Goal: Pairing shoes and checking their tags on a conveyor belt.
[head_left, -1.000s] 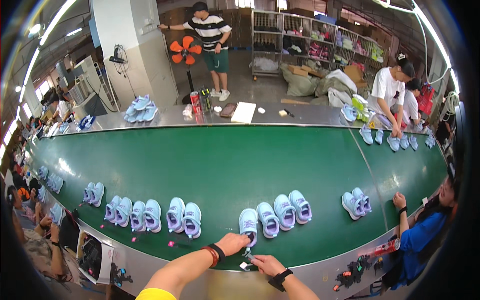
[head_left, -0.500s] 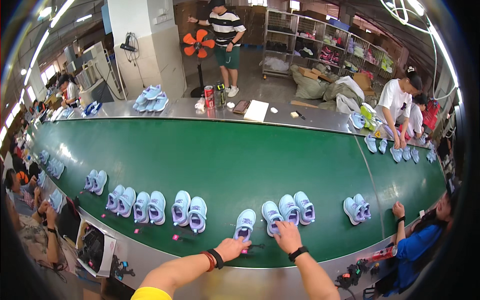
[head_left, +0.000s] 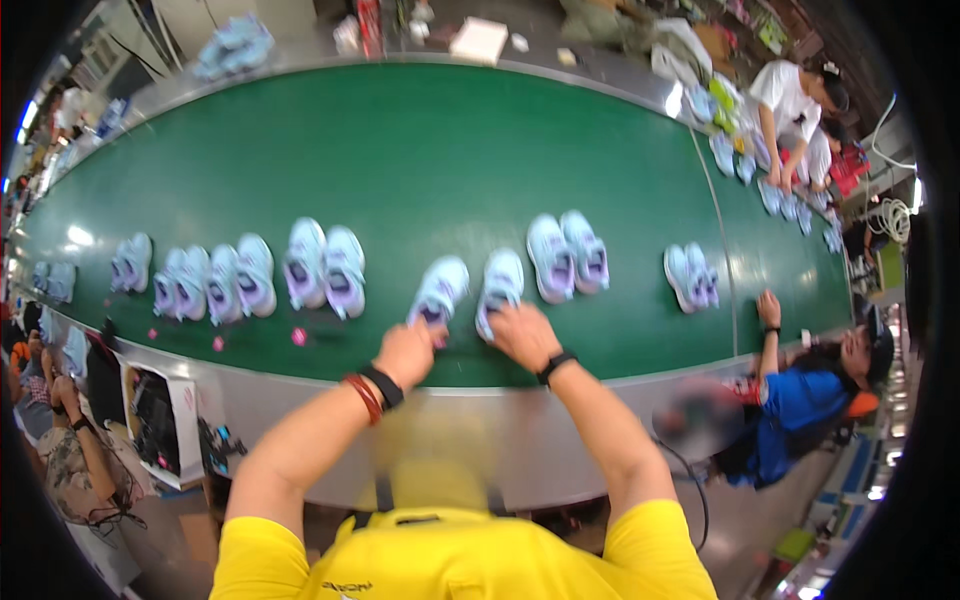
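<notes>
At the near edge of the green conveyor belt (head_left: pixel 450 150), my left hand (head_left: pixel 405 353) grips the heel of a light-blue sneaker (head_left: pixel 441 283) with lilac lining. A bit of pink shows by its fingertips. My right hand (head_left: pixel 524 335) is closed on the heel of a matching sneaker (head_left: pixel 501 275). Both toes point away from me, with a narrow gap between the two shoes. Just right of them stands another pair of these sneakers (head_left: pixel 548 255). The undersides of my fingers are hidden.
More sneaker pairs line the belt on the left (head_left: pixel 305 262) and right (head_left: pixel 682 275). Small pink tags (head_left: pixel 299 337) lie near the left pairs. A co-worker in a blue shirt (head_left: pixel 800 430) rests a hand on the right edge. Others work far right and left. A white box (head_left: pixel 180 425) stands left.
The view has tipped downward. My right hand has drawn its sneaker left, away from the other two and closer to the one in my left hand.
</notes>
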{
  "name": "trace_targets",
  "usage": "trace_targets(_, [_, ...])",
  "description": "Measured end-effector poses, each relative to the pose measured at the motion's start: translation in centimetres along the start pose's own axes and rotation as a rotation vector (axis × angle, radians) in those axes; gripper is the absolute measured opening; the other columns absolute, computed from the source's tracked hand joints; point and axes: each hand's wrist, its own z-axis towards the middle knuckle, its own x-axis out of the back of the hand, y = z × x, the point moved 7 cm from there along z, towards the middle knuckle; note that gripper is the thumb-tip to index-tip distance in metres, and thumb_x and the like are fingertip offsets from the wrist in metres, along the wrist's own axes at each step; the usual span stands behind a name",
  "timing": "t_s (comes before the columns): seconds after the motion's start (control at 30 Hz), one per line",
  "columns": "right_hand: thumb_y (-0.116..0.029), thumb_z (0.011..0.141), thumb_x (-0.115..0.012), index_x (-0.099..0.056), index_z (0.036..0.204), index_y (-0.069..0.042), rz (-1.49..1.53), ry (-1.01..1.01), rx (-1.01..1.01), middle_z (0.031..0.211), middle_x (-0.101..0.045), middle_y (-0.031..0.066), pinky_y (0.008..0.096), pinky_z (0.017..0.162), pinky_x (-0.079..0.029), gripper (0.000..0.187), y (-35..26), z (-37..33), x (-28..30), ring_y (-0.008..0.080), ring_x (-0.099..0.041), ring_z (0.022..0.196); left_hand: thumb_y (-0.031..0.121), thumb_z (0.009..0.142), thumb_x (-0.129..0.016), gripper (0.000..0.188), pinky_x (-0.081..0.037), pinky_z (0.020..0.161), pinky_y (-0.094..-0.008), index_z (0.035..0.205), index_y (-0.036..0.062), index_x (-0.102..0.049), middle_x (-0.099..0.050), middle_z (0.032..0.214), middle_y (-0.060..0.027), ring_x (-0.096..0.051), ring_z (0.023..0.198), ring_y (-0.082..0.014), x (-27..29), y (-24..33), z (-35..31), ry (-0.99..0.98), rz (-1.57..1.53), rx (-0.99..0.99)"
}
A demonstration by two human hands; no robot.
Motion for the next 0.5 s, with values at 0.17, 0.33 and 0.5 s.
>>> trace_targets(0.17, [-0.030,0.075,-0.071,-0.062,0.084,-0.014,-0.090,-0.029,0.058,0.086,-0.057,0.0030,0.0378,0.072,-0.042,0.020,-0.8,1.4,0.6,0.0237,-0.055,0.084,0.013,0.087,-0.052,0.020,-0.051,0.067,-0.0467,0.096,0.0152,-0.070,-0.062,0.088,-0.0176,-0.064,0.076,-0.0375,0.8,0.3,1.0,-0.040,-0.119,0.021])
trace_targets(0.33, [-0.034,0.074,-0.071,-0.062,0.084,-0.016,-0.125,-0.010,0.069,0.082,-0.056,0.0011,0.0370,0.071,-0.041,0.023,-1.0,1.5,0.3,0.0219,-0.055,0.082,0.013,0.088,-0.051,0.023,-0.051,0.069,-0.0466,0.102,0.0164,-0.068,-0.063,0.091,-0.0160,-0.064,0.080,-0.0367,-0.1,0.0,1.2,-0.098,-0.038,0.026])
trace_targets(0.5, [-0.026,0.079,-0.059,-0.068,0.070,-0.017,-0.216,-0.114,0.076,0.074,-0.066,0.0044,0.0391,0.059,-0.048,0.015,-1.7,3.2,-2.5,0.0220,-0.064,0.071,0.009,0.087,-0.049,0.025,-0.049,0.069,-0.0475,0.103,0.0157,-0.067,-0.061,0.092,-0.0170,-0.061,0.082,-0.0394,-0.3,-0.6,1.5,-0.040,-0.079,-0.103])
